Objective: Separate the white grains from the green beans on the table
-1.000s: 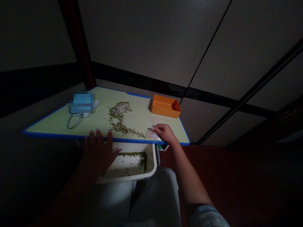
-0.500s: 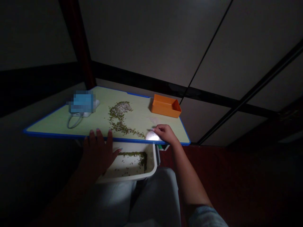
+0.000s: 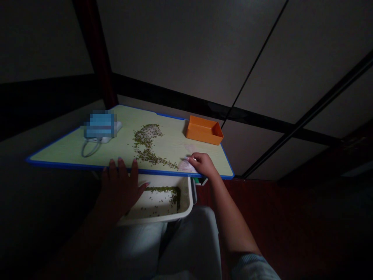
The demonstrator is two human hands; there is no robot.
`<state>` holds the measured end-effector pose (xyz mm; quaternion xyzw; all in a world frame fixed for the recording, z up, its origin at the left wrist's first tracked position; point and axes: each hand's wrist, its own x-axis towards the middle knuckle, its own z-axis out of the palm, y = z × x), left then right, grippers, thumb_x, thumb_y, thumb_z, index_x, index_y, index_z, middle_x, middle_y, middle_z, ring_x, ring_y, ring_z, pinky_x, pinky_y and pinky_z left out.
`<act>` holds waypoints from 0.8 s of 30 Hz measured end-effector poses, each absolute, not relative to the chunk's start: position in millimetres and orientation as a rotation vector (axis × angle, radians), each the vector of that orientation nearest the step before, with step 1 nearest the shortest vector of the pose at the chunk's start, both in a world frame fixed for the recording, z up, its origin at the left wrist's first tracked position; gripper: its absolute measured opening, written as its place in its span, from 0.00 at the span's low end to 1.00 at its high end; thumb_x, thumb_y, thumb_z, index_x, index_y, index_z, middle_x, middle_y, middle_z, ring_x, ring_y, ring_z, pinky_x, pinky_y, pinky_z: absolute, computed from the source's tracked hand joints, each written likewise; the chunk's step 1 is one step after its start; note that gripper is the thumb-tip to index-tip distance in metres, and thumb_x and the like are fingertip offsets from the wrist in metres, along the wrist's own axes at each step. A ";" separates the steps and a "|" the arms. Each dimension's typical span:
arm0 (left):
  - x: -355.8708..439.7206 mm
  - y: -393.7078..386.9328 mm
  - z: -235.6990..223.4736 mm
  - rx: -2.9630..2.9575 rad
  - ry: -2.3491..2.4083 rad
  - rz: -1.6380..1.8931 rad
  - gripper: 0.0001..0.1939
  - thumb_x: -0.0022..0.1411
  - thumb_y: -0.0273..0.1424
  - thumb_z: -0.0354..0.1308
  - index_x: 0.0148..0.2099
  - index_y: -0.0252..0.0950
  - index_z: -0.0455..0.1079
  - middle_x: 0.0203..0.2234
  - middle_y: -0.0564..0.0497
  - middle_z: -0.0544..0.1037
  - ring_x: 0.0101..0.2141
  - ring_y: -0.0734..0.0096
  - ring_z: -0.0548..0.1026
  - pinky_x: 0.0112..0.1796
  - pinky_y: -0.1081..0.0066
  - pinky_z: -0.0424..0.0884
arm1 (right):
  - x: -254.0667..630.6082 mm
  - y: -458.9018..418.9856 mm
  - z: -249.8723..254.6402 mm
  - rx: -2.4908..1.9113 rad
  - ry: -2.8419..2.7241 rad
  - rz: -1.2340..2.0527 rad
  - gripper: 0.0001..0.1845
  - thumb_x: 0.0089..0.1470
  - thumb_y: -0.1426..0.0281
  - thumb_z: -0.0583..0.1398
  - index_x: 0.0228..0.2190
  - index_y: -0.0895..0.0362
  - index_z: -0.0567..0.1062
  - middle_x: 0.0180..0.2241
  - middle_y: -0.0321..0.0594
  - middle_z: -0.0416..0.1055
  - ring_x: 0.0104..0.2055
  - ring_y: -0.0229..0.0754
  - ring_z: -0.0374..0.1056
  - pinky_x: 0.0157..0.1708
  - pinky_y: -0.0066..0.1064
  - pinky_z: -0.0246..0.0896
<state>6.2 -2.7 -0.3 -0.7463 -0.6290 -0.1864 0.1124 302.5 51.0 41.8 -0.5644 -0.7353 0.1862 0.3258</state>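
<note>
My left hand (image 3: 121,186) rests with fingers spread over the front edge of the small table (image 3: 116,151). Its thumb lies above a white tub (image 3: 157,219), which holds small green grains along its far and right inner sides. On the tabletop my right hand (image 3: 203,164) is closed in a pinch near the front right; what its fingers hold is hidden. Just left of the fingers is a pale pinkish patch (image 3: 186,166), whose nature I cannot tell. A curved spread of green-brown grains (image 3: 145,146), mixed with whitish bits at its far end, runs towards it.
An orange open box (image 3: 204,134) stands at the table's back right. At the left sits a white device (image 3: 99,139) with a grey cable (image 3: 87,151), its top blurred out. Dark panelled walls rise behind. My legs (image 3: 189,241) are below the tub.
The bright white glow beside my right hand has dimmed to a pale pinkish patch. Both hands stay in nearly the same place.
</note>
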 end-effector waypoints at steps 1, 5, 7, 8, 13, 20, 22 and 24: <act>5.9 -2.4 -0.8 -2.194 -1.845 -0.570 0.40 0.63 0.46 0.48 0.70 0.28 0.52 0.69 0.21 0.53 0.71 0.26 0.45 0.62 0.30 0.52 | 301.8 50.7 42.6 -1.503 -1.927 0.458 0.20 0.59 0.58 0.60 0.20 0.55 0.69 0.19 0.32 0.62 0.24 0.36 0.57 0.27 0.28 0.45; 5.7 -2.1 -1.1 -2.222 -1.842 -0.636 0.40 0.63 0.46 0.48 0.70 0.27 0.53 0.69 0.21 0.52 0.71 0.26 0.43 0.63 0.30 0.50 | 299.9 49.7 44.2 -1.605 -1.875 0.386 0.20 0.60 0.58 0.60 0.20 0.54 0.68 0.19 0.33 0.63 0.24 0.37 0.56 0.26 0.29 0.44; 5.8 -2.4 0.0 -2.236 -1.847 -0.637 0.40 0.63 0.46 0.47 0.69 0.25 0.53 0.69 0.20 0.51 0.71 0.25 0.43 0.64 0.31 0.49 | 299.9 49.8 43.6 -1.647 -1.813 0.358 0.21 0.60 0.58 0.59 0.19 0.54 0.67 0.19 0.33 0.64 0.24 0.37 0.56 0.26 0.30 0.43; 5.9 -2.6 0.6 -2.241 -1.849 -0.629 0.40 0.63 0.46 0.47 0.69 0.24 0.53 0.69 0.19 0.51 0.71 0.24 0.43 0.64 0.31 0.48 | 300.1 50.0 43.0 -1.662 -1.779 0.341 0.21 0.60 0.58 0.59 0.19 0.54 0.67 0.19 0.33 0.64 0.24 0.37 0.56 0.26 0.30 0.43; 5.7 -3.0 0.7 -2.226 -1.847 -0.599 0.40 0.63 0.46 0.47 0.69 0.25 0.52 0.69 0.19 0.51 0.70 0.24 0.44 0.63 0.31 0.49 | 303.0 52.3 39.3 -1.715 -1.612 0.257 0.21 0.62 0.58 0.57 0.20 0.54 0.67 0.20 0.34 0.66 0.24 0.38 0.56 0.27 0.30 0.43; 4.2 -2.1 -3.6 -2.218 -1.852 -0.598 0.40 0.62 0.46 0.48 0.70 0.29 0.51 0.70 0.24 0.53 0.71 0.27 0.42 0.64 0.31 0.49 | 305.1 54.4 37.6 -1.751 -1.594 0.186 0.22 0.60 0.56 0.58 0.18 0.53 0.66 0.19 0.35 0.64 0.24 0.38 0.53 0.26 0.31 0.40; 4.2 -1.7 -3.7 -2.214 -1.849 -0.580 0.40 0.63 0.47 0.47 0.70 0.29 0.50 0.70 0.23 0.53 0.71 0.27 0.43 0.63 0.31 0.49 | 306.0 55.0 36.8 -1.717 -1.611 0.230 0.22 0.59 0.56 0.58 0.18 0.53 0.66 0.19 0.34 0.63 0.24 0.38 0.53 0.26 0.31 0.41; 4.6 -1.7 -2.7 -2.216 -1.851 -0.566 0.40 0.63 0.46 0.46 0.70 0.28 0.51 0.69 0.22 0.52 0.71 0.26 0.43 0.64 0.33 0.49 | 307.5 55.5 35.6 -1.690 -1.604 0.291 0.23 0.58 0.54 0.58 0.18 0.53 0.66 0.18 0.33 0.62 0.24 0.37 0.54 0.26 0.30 0.42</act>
